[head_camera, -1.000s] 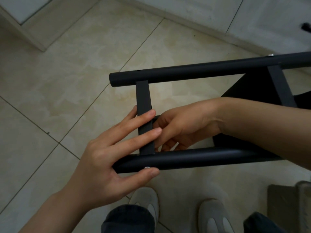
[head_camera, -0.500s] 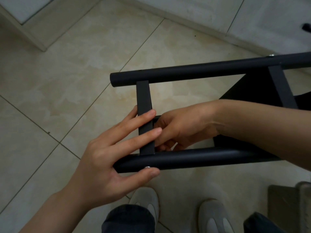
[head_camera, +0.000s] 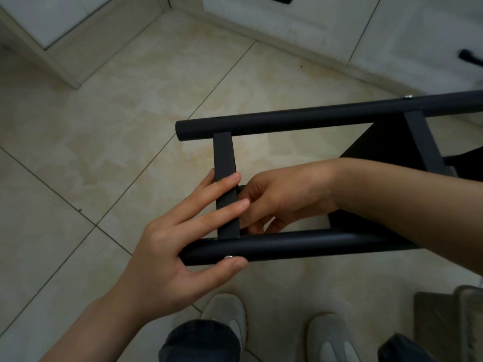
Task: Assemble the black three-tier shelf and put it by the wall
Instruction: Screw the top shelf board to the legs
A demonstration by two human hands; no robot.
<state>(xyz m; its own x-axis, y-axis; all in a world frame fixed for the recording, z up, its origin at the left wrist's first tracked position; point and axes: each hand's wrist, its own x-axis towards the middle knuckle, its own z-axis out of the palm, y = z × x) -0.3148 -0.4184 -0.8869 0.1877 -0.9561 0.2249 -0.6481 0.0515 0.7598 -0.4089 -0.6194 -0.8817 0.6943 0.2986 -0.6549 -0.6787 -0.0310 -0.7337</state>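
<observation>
The black metal tube shelf frame [head_camera: 287, 121] is cut off at the picture's right edge, so its full length does not show. It is off the beige tiled floor [head_camera: 104, 126], over the grey shoes [head_camera: 224, 312]. Its two round tubes run left to right, with their ends pointing left.

A flat black crossbar [head_camera: 224, 152] joins the tubes close to those ends. The left hand [head_camera: 162, 252] lays straight, spread fingers across this crossbar. Its thumb presses the near tube [head_camera: 300, 244] just below the crossbar, beside a small silver screw [head_camera: 229, 256].

The right hand [head_camera: 282, 197] is just right of the crossbar, with curled fingertips tucked behind it. Whether they pinch anything cannot be told. Right of the crossbar, the forearm covers much of the frame's dark inner part.
</observation>
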